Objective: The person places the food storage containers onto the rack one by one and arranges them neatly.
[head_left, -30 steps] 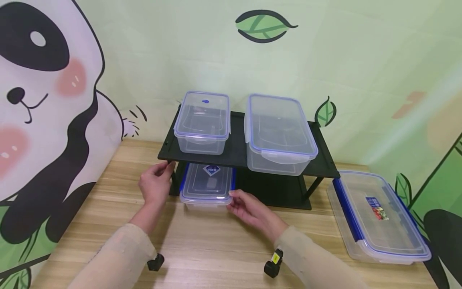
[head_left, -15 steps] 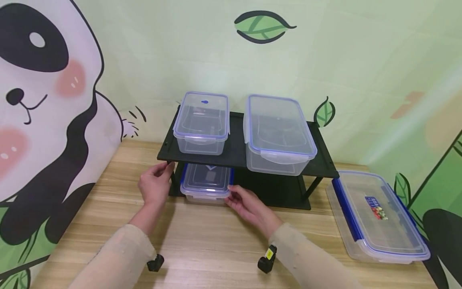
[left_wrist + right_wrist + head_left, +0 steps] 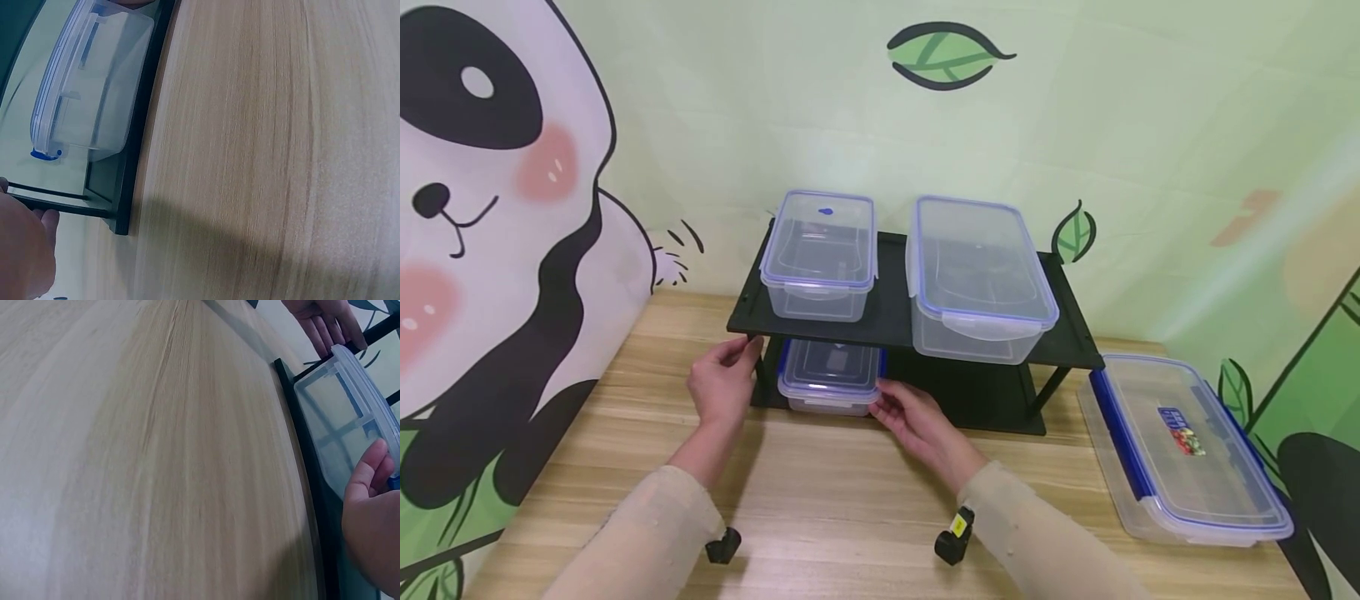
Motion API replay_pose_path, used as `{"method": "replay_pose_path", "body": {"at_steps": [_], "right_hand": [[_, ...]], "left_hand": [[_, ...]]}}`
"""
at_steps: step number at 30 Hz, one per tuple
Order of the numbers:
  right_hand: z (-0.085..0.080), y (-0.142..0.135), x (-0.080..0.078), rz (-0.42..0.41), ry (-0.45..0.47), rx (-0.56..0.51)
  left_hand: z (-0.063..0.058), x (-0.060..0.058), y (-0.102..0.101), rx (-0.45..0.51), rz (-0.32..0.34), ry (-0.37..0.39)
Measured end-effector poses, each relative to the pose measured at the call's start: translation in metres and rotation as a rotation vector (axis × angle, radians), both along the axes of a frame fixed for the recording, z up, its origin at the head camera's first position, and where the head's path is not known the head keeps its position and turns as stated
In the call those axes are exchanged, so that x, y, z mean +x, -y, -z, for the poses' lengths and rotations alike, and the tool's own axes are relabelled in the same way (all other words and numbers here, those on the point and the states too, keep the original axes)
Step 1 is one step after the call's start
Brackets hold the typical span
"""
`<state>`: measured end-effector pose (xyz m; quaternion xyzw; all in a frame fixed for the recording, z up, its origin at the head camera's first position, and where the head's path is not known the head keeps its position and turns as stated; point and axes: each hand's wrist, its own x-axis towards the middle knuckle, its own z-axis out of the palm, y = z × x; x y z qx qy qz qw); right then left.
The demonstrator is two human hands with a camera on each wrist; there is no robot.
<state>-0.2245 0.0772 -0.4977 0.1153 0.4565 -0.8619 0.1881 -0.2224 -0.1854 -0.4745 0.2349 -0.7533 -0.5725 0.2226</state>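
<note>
Person, both arms partly in view; left hand (image 3: 722, 387) and right hand (image 3: 925, 433) bare. Long sleeves, pale beige, matching. Left sleeve (image 3: 640, 533): plain matte cloth, fairly loose, cuff ending in a soft rounded edge at the wrist; a few small bumps dotted over the surface. Right sleeve (image 3: 1037, 542): same cloth and cut, similar scattered bumps, light creasing by the cuff. Left black device (image 3: 724, 547): small, blocky, angular, jutting from the inner side of the cuff. Right black device (image 3: 952, 546): small, stubby, rounded lower end, bright yellow label (image 3: 958, 525) near its top; dark print there, too small to read.
</note>
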Motion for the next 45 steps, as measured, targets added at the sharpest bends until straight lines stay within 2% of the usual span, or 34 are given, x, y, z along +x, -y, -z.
{"method": "replay_pose_path", "body": {"at_steps": [11, 22, 34, 45], "right_hand": [[-0.001, -0.006, 0.002, 0.0, -0.037, 0.04], [-0.01, -0.046, 0.024, -0.089, -0.075, 0.107], [-0.036, -0.09, 0.052, -0.168, -0.133, 0.22], [-0.059, -0.133, 0.074, -0.189, -0.218, 0.377]], "left_hand": [[0.001, -0.001, 0.002, 0.003, 0.001, 0.005], [-0.001, 0.0, 0.002, -0.011, 0.001, 0.003], [0.001, 0.0, 0.001, -0.018, -0.001, -0.001], [0.001, 0.0, 0.001, -0.01, 0.001, -0.002]]}}
